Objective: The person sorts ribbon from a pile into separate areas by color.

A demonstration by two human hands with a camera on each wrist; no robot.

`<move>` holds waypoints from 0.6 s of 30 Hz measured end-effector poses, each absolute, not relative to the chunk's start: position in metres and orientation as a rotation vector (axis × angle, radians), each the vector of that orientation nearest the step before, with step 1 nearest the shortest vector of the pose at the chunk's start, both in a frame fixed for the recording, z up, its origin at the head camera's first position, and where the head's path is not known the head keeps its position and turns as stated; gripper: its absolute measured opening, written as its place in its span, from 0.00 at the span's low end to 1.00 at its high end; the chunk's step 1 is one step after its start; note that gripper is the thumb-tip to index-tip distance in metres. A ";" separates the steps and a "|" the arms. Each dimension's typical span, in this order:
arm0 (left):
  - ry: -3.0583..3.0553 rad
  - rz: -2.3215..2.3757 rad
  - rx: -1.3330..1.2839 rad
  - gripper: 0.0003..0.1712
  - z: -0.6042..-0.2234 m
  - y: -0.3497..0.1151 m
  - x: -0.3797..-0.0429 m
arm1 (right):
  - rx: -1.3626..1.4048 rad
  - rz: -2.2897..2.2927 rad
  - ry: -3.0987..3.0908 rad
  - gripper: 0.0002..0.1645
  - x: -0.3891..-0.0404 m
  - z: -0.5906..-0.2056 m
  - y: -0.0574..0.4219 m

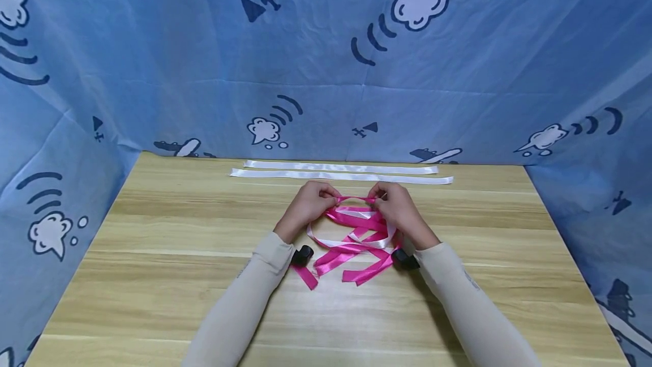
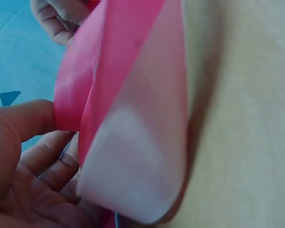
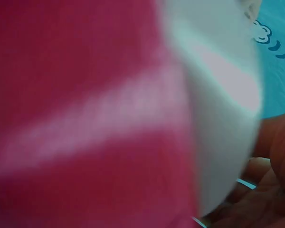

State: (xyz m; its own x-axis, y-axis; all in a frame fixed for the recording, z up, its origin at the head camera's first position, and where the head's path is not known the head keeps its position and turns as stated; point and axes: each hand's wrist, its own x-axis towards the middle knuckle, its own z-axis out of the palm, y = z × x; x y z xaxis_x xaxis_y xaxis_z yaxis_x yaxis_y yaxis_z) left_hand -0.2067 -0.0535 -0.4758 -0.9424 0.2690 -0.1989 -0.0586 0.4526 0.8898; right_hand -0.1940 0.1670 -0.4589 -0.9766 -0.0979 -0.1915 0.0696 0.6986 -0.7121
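A pink and white satin ribbon lies in loops and loose tails between the two hands. My left hand pinches its far stretch at the left, and my right hand pinches the same stretch at the right, so it spans the short gap between them. In the left wrist view, the thumb and fingers hold the pink ribbon, while a pale loop hangs in front. Blurred pink ribbon and a white curve hide most of the right fingers in the right wrist view.
Two white ribbon strips, the nearer one longer than the farther one, lie straight near the back edge of the wooden table. Blue printed cloth hangs behind and at both sides. Pink tails reach toward the front.
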 end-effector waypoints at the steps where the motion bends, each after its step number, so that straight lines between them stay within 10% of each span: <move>1: 2.396 1.472 0.188 0.07 -0.476 -0.055 -0.206 | -0.034 -1.128 2.692 0.09 -0.193 -0.459 0.168; 18: 2.236 1.551 0.155 0.09 -0.468 -0.083 -0.192 | -0.118 -1.127 2.659 0.09 -0.177 -0.451 0.185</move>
